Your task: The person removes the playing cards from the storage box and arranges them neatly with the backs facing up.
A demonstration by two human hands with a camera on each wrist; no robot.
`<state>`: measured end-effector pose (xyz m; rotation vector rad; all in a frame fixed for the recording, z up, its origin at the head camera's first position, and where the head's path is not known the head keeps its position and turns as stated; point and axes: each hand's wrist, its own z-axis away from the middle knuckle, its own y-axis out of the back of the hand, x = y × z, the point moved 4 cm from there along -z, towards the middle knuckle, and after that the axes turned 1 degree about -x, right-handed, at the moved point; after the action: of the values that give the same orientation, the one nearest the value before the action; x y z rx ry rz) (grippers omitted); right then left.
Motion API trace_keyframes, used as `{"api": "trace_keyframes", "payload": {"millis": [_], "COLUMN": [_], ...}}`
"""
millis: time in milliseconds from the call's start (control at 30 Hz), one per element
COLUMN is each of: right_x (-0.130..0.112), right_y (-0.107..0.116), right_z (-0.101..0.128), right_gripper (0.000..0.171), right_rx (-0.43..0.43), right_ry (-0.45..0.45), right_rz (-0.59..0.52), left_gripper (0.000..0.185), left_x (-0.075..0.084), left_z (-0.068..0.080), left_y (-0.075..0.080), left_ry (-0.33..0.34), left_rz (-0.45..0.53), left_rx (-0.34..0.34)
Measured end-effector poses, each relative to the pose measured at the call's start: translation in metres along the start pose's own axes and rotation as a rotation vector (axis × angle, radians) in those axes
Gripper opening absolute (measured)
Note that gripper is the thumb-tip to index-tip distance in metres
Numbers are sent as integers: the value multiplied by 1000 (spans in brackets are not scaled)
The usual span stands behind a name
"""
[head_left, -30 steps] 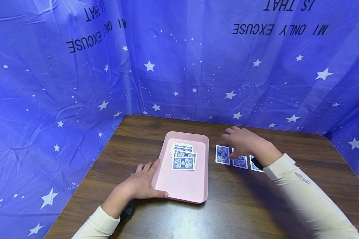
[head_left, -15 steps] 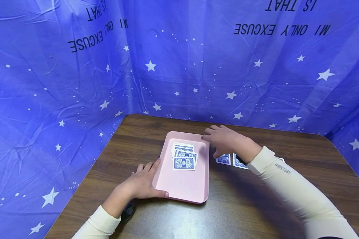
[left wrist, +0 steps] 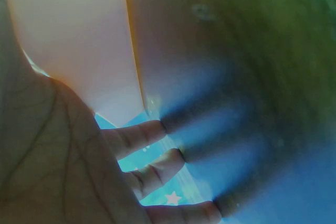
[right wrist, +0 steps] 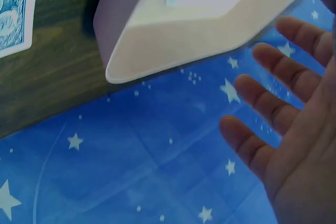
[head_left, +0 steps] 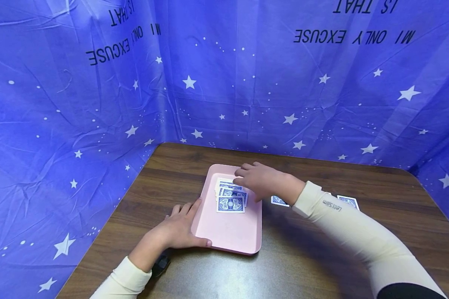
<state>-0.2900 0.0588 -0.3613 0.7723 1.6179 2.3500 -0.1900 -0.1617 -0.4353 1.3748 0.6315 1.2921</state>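
Observation:
A pink tray [head_left: 228, 236] lies on the table, in the head view's middle. In it, a fanned stack of blue-backed playing cards [head_left: 230, 204] lies face down. My left hand [head_left: 177, 230] rests at the tray's left side, fingers stretched along the wall and thumb at the front edge. Over the tray's right rim hovers my right hand [head_left: 260, 181], its fingers spread and loosely bent. The right wrist view shows the fingers [right wrist: 275, 106] holding nothing. On the table to the right lies a playing card [head_left: 279, 201], partly covered by the wrist.
Farther right lies another face-down card [head_left: 348, 202], partly behind the right sleeve [head_left: 344, 216], with a white corner showing beside it. The wooden table [head_left: 284, 265] meets a blue star-printed curtain [head_left: 224, 95] at the back and left.
My right hand has moved left from above the row of cards on the table to above the tray's right side. The left hand, tray and cards stay put.

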Motion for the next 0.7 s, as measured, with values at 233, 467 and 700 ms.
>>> {"api": "trace_keyframes", "payload": {"millis": [233,467,700], "right_x": [-11,-17,-27], "right_y": [-6,-9,-16], "right_z": [-12,-22,-33], "right_gripper": [85,86,91], "right_rx": [39,52,-33], "right_ry": [82,133,206], "right_rz": [25,86,206], "left_gripper": [132,131,131], "left_x": [0,0,-1], "left_z": [0,0,-1], "left_y": [0,0,-1], "left_ry": [5,9,5], "left_rz": [-5,-5,-10], "left_rx": [-2,-2,8]}}
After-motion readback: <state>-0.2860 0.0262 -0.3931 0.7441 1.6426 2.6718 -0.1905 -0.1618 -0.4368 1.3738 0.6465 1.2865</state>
